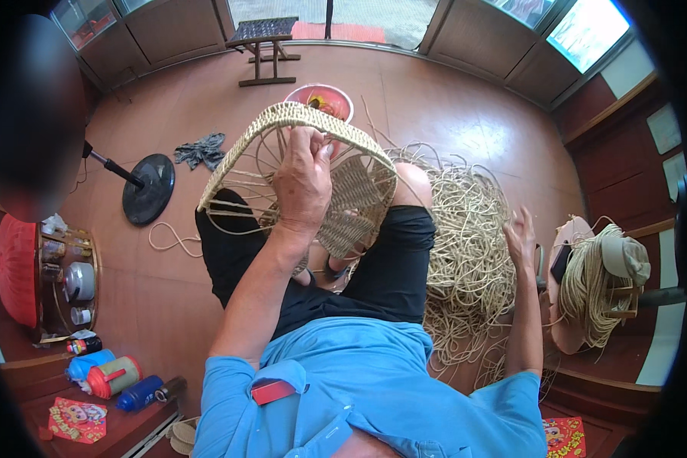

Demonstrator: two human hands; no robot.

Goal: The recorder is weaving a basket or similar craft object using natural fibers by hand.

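Note:
My left hand (304, 179) is closed on the woven rim of a basket (261, 120) of pale straw-coloured cord, which rests across my knees. The rim is densely wrapped. Loose radial strands run below it, and a flat woven section (351, 202) shows toward the right. My right hand (520, 238) is raised out to the right with fingers apart, beside a big tangled heap of the same cord (462, 229) on the floor. I cannot see anything held in it.
Behind the basket sit a red-and-white basin (336, 98) and a wooden stool (263, 34). A fan stand (149, 191) and grey rag (200, 149) lie left, above a shelf with a kettle (80, 281) and flasks (114, 379). A coil of cord (591, 278) rests at right.

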